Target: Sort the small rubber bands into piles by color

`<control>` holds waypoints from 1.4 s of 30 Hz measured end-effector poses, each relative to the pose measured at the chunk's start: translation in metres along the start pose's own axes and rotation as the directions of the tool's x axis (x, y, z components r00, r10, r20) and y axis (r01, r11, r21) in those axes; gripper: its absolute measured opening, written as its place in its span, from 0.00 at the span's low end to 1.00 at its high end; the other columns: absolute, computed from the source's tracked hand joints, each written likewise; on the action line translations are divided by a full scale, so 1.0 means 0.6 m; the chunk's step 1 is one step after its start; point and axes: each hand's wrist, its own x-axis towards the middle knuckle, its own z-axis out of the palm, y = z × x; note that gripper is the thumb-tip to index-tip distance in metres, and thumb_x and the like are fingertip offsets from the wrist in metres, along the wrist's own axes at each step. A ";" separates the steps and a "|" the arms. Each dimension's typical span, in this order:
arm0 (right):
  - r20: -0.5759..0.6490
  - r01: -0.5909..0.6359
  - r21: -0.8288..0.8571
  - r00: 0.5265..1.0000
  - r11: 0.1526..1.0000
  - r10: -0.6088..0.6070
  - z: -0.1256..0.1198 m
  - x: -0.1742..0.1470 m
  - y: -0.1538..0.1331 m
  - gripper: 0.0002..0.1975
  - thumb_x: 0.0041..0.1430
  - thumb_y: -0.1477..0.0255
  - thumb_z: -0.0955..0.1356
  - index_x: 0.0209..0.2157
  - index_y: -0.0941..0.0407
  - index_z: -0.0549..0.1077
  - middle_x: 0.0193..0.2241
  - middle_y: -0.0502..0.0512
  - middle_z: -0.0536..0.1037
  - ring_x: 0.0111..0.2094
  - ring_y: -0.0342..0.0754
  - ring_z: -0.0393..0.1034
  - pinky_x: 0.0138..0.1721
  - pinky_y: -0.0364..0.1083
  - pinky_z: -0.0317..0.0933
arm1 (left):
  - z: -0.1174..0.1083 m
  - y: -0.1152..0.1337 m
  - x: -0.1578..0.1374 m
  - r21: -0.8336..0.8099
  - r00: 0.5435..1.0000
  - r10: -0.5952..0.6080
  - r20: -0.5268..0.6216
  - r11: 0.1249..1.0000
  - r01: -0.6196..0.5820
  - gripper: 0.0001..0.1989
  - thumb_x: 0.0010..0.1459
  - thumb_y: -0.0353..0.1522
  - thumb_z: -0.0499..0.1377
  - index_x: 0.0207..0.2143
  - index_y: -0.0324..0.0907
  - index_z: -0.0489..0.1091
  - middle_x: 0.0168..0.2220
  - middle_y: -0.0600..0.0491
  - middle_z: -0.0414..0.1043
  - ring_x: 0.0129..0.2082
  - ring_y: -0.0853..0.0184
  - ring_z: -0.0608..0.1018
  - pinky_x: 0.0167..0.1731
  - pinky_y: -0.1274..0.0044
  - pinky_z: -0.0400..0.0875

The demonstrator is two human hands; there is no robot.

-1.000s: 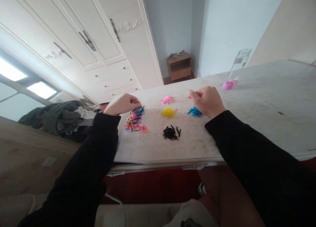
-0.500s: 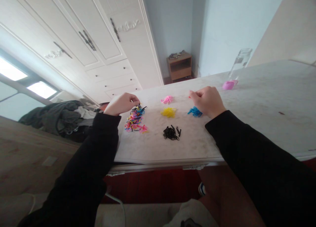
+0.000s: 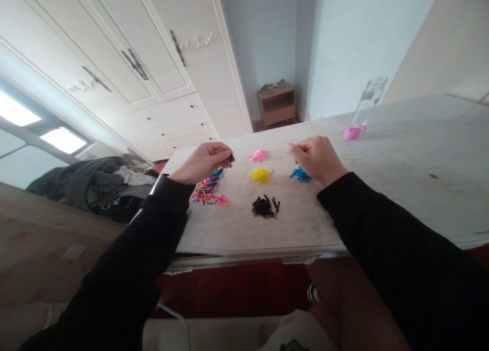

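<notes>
My left hand is raised above the mixed pile and pinches a small clump of rubber bands, mostly dark with a bit of yellow. Under it lies a mixed pile of coloured rubber bands. My right hand hovers closed beside the blue rubber bands; whatever its curled fingers may hold is hidden. Between the hands are a pink heap of bands and a yellow heap. Closer to me sits a heap of black rubber bands.
All the heaps lie on a pale table. At its far right stands a clear glass bottle with something pink at its base. Dark clothes are piled left of the table, below a white wardrobe.
My left hand has lifted off the mixed pile and moved right, with bands in its fingertips. My right hand has barely moved; the red speck at its fingertips no longer shows.
</notes>
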 end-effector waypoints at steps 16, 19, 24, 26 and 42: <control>0.181 0.236 0.408 0.926 0.882 -0.331 0.029 -0.017 -0.039 0.15 0.62 0.58 0.76 0.30 0.54 0.82 0.29 0.54 0.80 0.32 0.47 0.69 0.36 0.48 0.58 | 0.099 0.006 -0.040 -0.151 0.987 0.035 0.157 0.988 -0.011 0.15 0.57 0.40 0.74 0.38 0.41 0.77 0.40 0.46 0.87 0.43 0.58 0.89 0.49 0.67 0.86; 0.176 0.237 0.384 0.930 0.893 -0.322 0.031 -0.018 -0.040 0.13 0.63 0.63 0.76 0.28 0.55 0.80 0.29 0.53 0.80 0.32 0.46 0.70 0.37 0.48 0.59 | 0.099 0.001 -0.040 -0.156 0.986 0.039 0.164 0.988 -0.014 0.16 0.57 0.41 0.75 0.39 0.40 0.78 0.40 0.46 0.87 0.44 0.57 0.89 0.50 0.66 0.86; 0.139 0.257 0.383 0.934 0.888 -0.330 0.033 -0.017 -0.038 0.04 0.61 0.70 0.76 0.34 0.56 0.82 0.33 0.55 0.83 0.33 0.46 0.71 0.35 0.47 0.59 | 0.098 -0.004 -0.039 -0.170 0.978 0.036 0.205 0.985 0.000 0.16 0.57 0.40 0.75 0.39 0.41 0.77 0.39 0.47 0.87 0.44 0.58 0.89 0.51 0.67 0.86; 0.128 0.267 0.402 0.931 0.876 -0.342 0.034 -0.018 -0.038 0.03 0.61 0.72 0.76 0.37 0.55 0.84 0.36 0.55 0.85 0.33 0.47 0.72 0.34 0.47 0.60 | 0.098 -0.004 -0.038 -0.172 0.976 0.029 0.215 0.985 0.009 0.17 0.57 0.41 0.75 0.40 0.41 0.76 0.38 0.47 0.87 0.45 0.58 0.89 0.51 0.67 0.86; 0.154 0.294 0.462 0.903 0.837 -0.402 0.026 -0.022 -0.044 0.03 0.53 0.77 0.74 0.27 0.58 0.83 0.25 0.51 0.80 0.27 0.43 0.68 0.32 0.46 0.60 | 0.100 0.001 -0.041 -0.218 0.987 0.047 0.151 0.976 -0.013 0.19 0.56 0.41 0.77 0.38 0.40 0.75 0.41 0.44 0.88 0.46 0.56 0.90 0.52 0.66 0.86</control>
